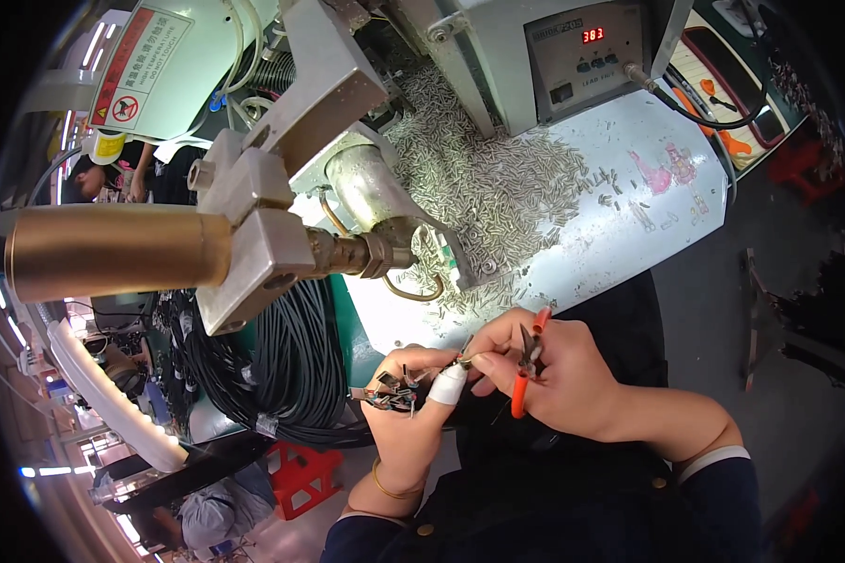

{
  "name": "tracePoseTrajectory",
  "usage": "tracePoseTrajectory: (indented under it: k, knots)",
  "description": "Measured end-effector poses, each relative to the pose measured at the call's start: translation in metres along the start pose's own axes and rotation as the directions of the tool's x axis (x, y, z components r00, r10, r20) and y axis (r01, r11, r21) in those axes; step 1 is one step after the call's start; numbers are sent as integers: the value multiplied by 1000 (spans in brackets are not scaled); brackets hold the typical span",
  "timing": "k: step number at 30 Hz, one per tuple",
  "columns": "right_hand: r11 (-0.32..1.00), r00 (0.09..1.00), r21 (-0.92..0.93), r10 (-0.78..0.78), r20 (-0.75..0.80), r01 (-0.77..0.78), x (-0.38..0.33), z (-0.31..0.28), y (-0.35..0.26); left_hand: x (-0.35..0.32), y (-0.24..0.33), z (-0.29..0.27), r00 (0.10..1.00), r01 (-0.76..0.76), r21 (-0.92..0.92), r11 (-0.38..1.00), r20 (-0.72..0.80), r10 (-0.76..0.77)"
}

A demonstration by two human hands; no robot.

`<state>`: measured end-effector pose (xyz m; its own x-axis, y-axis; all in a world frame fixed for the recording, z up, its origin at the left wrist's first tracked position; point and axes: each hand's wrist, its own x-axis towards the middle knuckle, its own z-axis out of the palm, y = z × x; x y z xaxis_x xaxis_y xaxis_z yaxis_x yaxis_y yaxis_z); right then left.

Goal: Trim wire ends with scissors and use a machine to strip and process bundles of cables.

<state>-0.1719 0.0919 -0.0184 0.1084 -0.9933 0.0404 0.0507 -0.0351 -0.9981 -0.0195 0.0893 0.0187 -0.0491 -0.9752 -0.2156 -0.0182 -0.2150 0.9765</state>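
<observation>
My left hand (399, 436) is closed around a bunch of small metal-tipped connector pieces (394, 394), some with dark bits showing. White tape (449, 385) wraps its thumb. In my right hand (577, 385) rests a pair of orange-handled nippers (519, 394), lying across the palm with the metal jaws between the fingers. Both hands meet at the fingertips, where a tiny metallic part (464, 362) is pinched; its exact kind is too small to make out. They are just in front of the near edge of a white work surface (620, 225).
Many tiny silvery cut pieces (479, 188) cover the work surface. A machine with a brass-coloured cylinder (122, 253) and metal arm reaches in from the left. Behind stands a grey control box (582, 66) with a red display. Coiled black cables (286, 366) lie at left, near a red stool (305, 479).
</observation>
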Motion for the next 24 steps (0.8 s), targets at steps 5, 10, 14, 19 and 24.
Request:
tracePoseTrajectory:
  k: [5, 10, 14, 19, 24]
  knots:
    - [924, 981, -379, 111, 161, -42, -3, -12, -14, -2, 5, -4, 997, 53, -134, 990, -46, -60]
    - [831, 988, -555, 112, 102, -37, -9, -4, -16, -2, 5, 0, 999, 28, -97, 995, -42, -32]
    - [815, 966, -568, 226, 126, -116, -10, -2, -15, 2, 4, 1, 999, 20, -11, 1000, -41, -20]
    - [909, 882, -323, 362, 303, -262, -6, -9, -17, 7, 6, 1, 995, 94, -58, 994, -35, -96]
    - [809, 727, -68, 558, 400, -584, 2, -15, -24, 20, 10, 0, 977, 209, -39, 977, -28, -210]
